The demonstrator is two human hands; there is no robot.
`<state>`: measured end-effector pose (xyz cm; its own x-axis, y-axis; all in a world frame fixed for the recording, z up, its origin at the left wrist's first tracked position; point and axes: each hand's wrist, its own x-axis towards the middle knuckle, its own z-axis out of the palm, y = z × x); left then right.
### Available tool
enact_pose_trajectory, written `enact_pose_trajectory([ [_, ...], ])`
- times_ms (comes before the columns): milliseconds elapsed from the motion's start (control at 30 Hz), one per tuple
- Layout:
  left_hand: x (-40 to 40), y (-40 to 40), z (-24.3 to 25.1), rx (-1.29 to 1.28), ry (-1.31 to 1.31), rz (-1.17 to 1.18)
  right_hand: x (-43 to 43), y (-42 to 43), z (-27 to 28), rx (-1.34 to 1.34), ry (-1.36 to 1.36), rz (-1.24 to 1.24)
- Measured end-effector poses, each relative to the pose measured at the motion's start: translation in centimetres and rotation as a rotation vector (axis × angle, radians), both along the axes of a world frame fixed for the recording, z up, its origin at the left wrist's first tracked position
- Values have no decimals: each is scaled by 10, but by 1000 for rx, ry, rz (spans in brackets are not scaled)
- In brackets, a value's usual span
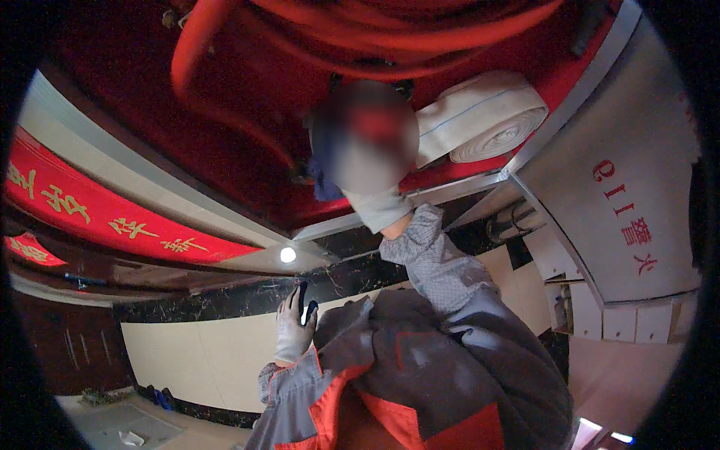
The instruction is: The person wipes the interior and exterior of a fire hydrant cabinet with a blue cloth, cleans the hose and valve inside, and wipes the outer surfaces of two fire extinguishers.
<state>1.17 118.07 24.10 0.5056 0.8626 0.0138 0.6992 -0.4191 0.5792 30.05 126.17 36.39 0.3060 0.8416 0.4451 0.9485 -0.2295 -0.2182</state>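
My right hand (374,163), in a pale work glove, reaches into a red cabinet (242,169); a blurred round patch hides its fingers and whatever they touch. Something blue (327,185), apparently cloth, lies beside it. To the right sits a rolled white fire hose (498,121) with a blue line, its flat end running towards this hand. Thick red hose (360,42) loops across the cabinet's upper part. Outside and below the cabinet frame, my left hand (295,326) is raised with fingers apart, in a pale glove with black areas, and holds nothing visible.
A metal-framed cabinet door (613,197) bearing red writing stands swung out at the right. Red banners (112,211) with gold characters hang at the left. Black marble-patterned trim borders cream tiles (191,354). White cupboards (585,315) are at the lower right.
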Motion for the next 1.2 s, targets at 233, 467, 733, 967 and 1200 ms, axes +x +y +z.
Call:
enact_pose_trajectory([
  [233, -5, -1, -14, -26, -14, 49, -12, 5, 16, 334, 59, 84],
  [467, -2, 2, -11, 2, -10, -13, 4, 43, 21, -50, -47, -10],
  [733, 23, 24, 27, -460, -760, 141, 24, -30, -33, 524, 896, 141],
  [967, 112, 111, 88, -251, -794, -120, -32, -54, 15, 147, 272, 405],
  [1200, 203, 174, 161, 553, -318, 59, 33, -92, -22, 346, 628, 118],
])
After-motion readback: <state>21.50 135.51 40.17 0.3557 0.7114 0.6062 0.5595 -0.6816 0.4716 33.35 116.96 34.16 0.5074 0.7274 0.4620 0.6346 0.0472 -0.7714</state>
